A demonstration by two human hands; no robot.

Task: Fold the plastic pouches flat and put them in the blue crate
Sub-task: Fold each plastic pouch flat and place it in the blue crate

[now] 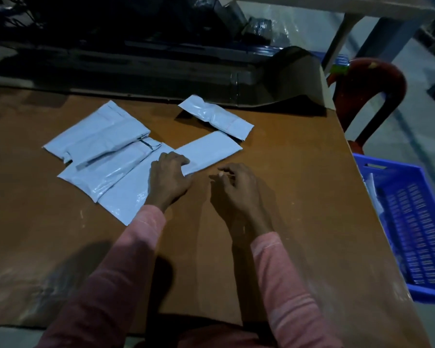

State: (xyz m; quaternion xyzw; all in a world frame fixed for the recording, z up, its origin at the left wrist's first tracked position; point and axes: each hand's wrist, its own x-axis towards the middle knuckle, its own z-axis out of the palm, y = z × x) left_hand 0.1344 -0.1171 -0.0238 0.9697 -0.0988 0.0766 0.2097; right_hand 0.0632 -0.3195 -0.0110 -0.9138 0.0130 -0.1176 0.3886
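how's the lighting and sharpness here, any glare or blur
Head view: dim, bluish light, with the background behind the table nearly black; soft glare streaks on the glossy plastic pouches; the blue crate at the right edge is smeared by blur; the wide angle bows the table's edges.

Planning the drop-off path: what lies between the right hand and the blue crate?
Only bare tabletop and its edge lie between the right hand and the crate, as the head view shows.
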